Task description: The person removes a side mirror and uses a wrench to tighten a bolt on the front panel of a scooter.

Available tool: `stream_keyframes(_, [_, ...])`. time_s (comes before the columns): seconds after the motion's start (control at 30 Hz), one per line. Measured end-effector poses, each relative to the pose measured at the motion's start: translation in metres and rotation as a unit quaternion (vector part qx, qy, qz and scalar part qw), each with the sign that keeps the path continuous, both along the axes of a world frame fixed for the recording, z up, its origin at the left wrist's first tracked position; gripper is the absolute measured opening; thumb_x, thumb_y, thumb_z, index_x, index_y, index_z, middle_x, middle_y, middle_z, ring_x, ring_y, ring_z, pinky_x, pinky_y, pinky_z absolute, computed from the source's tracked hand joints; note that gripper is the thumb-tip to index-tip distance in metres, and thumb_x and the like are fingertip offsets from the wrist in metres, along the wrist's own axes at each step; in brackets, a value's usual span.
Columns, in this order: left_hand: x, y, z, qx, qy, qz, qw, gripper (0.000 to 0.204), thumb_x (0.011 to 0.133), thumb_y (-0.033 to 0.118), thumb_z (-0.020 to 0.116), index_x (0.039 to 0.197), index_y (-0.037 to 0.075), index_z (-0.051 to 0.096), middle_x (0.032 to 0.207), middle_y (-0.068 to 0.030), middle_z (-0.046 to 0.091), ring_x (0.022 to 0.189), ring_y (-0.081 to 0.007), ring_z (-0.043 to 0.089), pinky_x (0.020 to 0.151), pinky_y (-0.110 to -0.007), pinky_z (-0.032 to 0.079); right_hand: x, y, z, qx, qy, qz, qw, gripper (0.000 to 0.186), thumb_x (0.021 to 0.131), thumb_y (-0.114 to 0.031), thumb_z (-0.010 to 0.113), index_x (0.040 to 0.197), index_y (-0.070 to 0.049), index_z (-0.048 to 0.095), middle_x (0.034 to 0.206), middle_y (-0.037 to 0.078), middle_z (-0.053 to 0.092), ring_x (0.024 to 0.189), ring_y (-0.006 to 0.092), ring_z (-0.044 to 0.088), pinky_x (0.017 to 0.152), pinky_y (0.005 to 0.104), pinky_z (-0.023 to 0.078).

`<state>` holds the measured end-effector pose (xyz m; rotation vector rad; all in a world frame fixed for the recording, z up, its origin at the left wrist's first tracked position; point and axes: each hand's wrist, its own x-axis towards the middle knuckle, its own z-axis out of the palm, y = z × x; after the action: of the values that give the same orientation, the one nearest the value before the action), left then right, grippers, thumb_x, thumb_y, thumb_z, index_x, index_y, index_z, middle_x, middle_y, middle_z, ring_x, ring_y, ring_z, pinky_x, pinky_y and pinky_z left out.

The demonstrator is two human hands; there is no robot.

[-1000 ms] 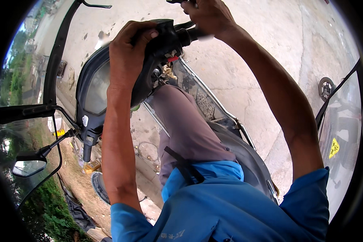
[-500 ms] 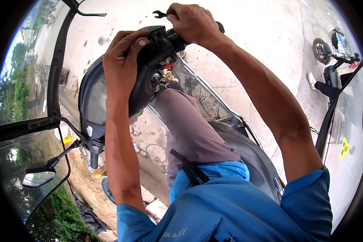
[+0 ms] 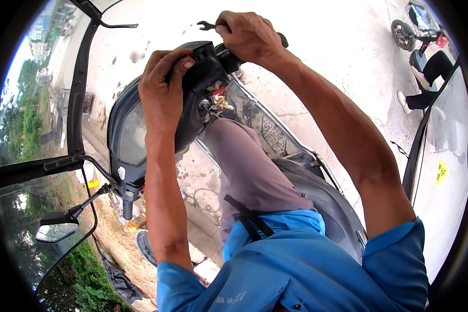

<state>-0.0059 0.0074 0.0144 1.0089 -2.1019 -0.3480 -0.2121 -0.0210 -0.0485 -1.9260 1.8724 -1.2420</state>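
Dark-metal open-ended wrench (image 3: 207, 25) in the closed right hand (image 3: 250, 37) at twelve o'clock seems not yet engaged, the half-curled left hand (image 3: 161, 80), hold unclear, touching mounted black-plastic handlebar housing (image 3: 195, 78).

Wrench (image 3: 206, 25) in the right hand (image 3: 249, 36): dark, near black. Handlebar cover (image 3: 196, 83) against the left hand (image 3: 164, 78): black, with a red switch (image 3: 220, 90) below and between the hands. From my remote station I log the instrument panel (image 3: 132, 135), below and left of the left hand, as cloudy grey. Below both hands: mauve-grey trousers (image 3: 249, 161), bright blue shirt (image 3: 296, 265) — plain weave on neither legible to me. Far right of the right hand: yellow sticker (image 3: 441, 171), dark marks.
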Motion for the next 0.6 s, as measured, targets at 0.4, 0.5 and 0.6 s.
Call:
stream_keyframes(0.4, [-0.0028, 0.0005, 0.0007, -0.027, 0.006, -0.048, 0.998, 0.017, 0.096, 0.0, 0.065, 0.109, 0.003, 0.076, 0.101, -0.0075, 0.071, 0.088, -0.0196, 0.07, 0.078, -0.031, 0.054, -0.0009, -0.0013, -0.0023, 0.006, 0.016, -0.014, 1.0, 0.027, 0.096, -0.026, 0.057, 0.099, -0.003, 0.072, 0.086, 0.019, 0.074, 0.081, 0.0393, 0.071, 0.082, 0.0483, 0.055])
stream_keyframes(0.5, [0.0011, 0.0008, 0.0007, -0.028, 0.004, -0.056, 0.998, 0.018, 0.097, -0.001, 0.063, 0.109, 0.004, 0.077, 0.102, -0.0076, 0.072, 0.09, -0.0197, 0.071, 0.08, -0.031, 0.055, 0.0005, 0.0003, -0.0024, 0.014, 0.007, -0.007, 1.0, 0.027, 0.096, -0.026, 0.057, 0.098, -0.004, 0.072, 0.085, 0.019, 0.074, 0.08, 0.0386, 0.071, 0.081, 0.048, 0.055])
stream_keyframes(0.6, [0.0028, 0.0001, 0.0006, -0.02, 0.005, -0.058, 0.998, 0.02, 0.096, -0.002, 0.064, 0.11, 0.004, 0.077, 0.103, -0.007, 0.072, 0.091, -0.0196, 0.071, 0.082, -0.031, 0.055, 0.0012, -0.0025, -0.003, 0.008, 0.01, -0.01, 1.0, 0.027, 0.096, -0.026, 0.057, 0.098, -0.004, 0.072, 0.084, 0.019, 0.074, 0.08, 0.0388, 0.071, 0.08, 0.0478, 0.056])
